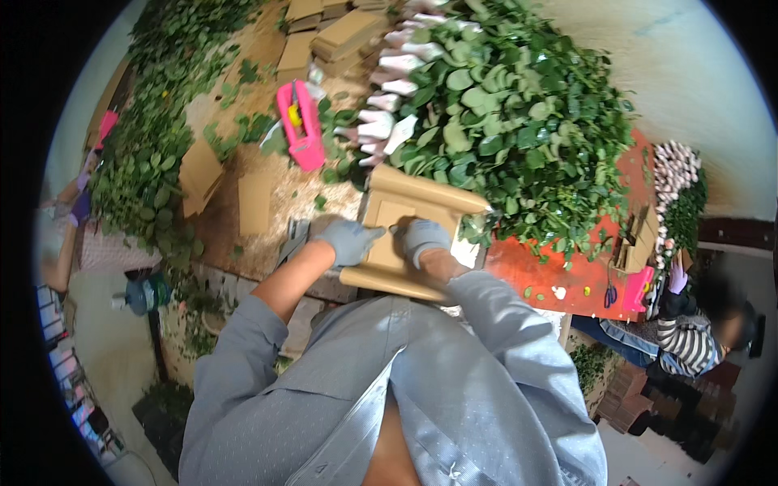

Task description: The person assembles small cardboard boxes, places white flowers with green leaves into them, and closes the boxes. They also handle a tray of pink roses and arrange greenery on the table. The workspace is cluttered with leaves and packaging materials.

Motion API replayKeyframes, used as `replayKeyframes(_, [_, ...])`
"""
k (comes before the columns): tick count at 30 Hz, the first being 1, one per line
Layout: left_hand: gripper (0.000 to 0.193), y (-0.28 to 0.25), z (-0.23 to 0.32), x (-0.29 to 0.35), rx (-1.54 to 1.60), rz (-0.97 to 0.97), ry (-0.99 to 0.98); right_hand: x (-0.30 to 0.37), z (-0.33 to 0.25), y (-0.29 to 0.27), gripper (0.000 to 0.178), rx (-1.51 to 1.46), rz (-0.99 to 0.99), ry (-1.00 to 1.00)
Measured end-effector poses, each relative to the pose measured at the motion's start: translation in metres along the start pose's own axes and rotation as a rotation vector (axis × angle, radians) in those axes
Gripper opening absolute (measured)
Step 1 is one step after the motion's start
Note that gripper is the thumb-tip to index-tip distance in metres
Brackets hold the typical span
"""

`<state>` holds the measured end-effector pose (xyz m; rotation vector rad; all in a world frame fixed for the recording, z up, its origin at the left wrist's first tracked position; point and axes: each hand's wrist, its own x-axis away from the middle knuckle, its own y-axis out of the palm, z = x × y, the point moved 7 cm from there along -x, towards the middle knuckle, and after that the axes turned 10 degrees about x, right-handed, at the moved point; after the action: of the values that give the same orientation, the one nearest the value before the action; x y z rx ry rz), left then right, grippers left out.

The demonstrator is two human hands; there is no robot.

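Observation:
A brown cardboard sheet (pixel 381 257) lies in front of me at the table's near edge, its far and near edges curled up into rolls. On its middle rests a smaller cardboard piece (pixel 395 212). My left hand (pixel 348 241), in a grey glove, presses on the sheet's left part, fingers partly stretched toward the middle. Also grey-gloved, my right hand (pixel 425 236) lies on the right part, its fingertips pointing left. A short gap separates the two hands. Neither visibly grips anything, though the undersides of the fingers are hidden.
Bunches of leafy stems (pixel 519 105) with pale wrapped ends pile up at the far right. Further left stand a pink tool holder (pixel 300 125), stacked cardboard (pixel 344 36) and loose cardboard pieces (pixel 254 202). More foliage (pixel 134 178) lines the left. Another person (pixel 693 340) sits at the right.

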<state>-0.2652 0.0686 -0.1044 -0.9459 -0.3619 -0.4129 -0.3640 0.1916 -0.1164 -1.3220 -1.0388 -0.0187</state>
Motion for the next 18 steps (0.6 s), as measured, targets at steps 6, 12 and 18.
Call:
replayKeyframes(6, [0.057, 0.003, 0.003, -0.001, -0.159, -0.11, -0.042, -0.004, -0.014, -0.013, 0.039, 0.143, 0.18, -0.106])
replayKeyframes(12, [0.045, 0.021, -0.014, -0.009, -0.145, -0.034, 0.015, 0.092, -0.049, -0.172, 0.031, -0.159, 0.888, -0.578])
replayKeyframes(18, [0.06, 0.01, -0.003, 0.002, -0.127, -0.01, 0.015, 0.052, 0.074, -0.331, 0.019, -0.284, 1.203, -0.304])
